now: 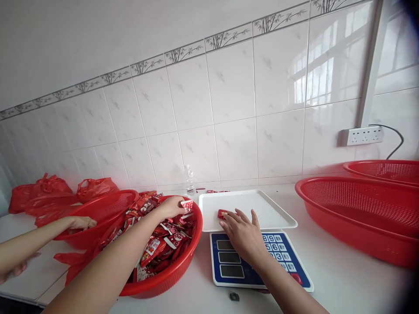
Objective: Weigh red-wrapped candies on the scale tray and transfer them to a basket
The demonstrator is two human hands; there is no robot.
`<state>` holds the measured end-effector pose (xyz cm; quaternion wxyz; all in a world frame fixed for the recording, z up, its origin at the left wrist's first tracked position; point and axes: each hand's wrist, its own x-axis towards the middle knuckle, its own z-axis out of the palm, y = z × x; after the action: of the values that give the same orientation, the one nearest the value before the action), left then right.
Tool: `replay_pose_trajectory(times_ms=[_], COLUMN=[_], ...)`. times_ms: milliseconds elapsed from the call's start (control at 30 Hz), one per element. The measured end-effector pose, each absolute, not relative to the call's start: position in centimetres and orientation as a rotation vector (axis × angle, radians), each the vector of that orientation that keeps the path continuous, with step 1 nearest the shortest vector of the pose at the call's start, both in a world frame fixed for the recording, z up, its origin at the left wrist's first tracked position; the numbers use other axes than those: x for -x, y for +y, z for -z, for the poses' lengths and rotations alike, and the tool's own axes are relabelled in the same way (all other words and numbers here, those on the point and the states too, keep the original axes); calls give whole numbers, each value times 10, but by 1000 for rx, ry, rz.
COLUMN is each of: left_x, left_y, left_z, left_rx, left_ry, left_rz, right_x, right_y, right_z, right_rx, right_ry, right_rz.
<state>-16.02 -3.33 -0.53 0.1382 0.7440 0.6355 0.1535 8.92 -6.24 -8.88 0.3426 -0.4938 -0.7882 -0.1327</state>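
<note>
My left hand (pixel 170 207) reaches over a round red basket (pixel 195 237) heaped with small red snack packets (pixel 157 252). Its fingers are closed on a red-and-white packet (pixel 187 206) at the far right of the heap. My right hand (pixel 244 229) is above the near edge of a scale's white tray (pixel 262 207), fingers spread. A small red packet (pixel 221 213) is at its thumb and index fingertips, partly covered by them. Below the tray, the blue scale panel (pixel 214 272) with displays and number keys is partly hidden by my right forearm.
At left, another person's hand (pixel 81 223) reaches into a second red basket (pixel 113 205); that person's other hand (pixel 19 269) is lower. Red plastic bags (pixel 49 192) stand behind. A clear bottle (pixel 189 179) is by the wall. Large red baskets (pixel 353 226) are at right.
</note>
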Motion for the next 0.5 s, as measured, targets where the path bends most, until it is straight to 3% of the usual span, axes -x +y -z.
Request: replay_pose_trajectory(times_ms=[200, 500], left_x=[156, 147], left_y=[-40, -39], left_z=[13, 18], left_rx=[-2412, -2370], left_ry=[1839, 1891], left_rz=[205, 266], right_x=[-89, -90], right_y=[-62, -62], right_z=[90, 89], right_rx=[1275, 1258], right_ry=[-2052, -2059], right_rz=[348, 330])
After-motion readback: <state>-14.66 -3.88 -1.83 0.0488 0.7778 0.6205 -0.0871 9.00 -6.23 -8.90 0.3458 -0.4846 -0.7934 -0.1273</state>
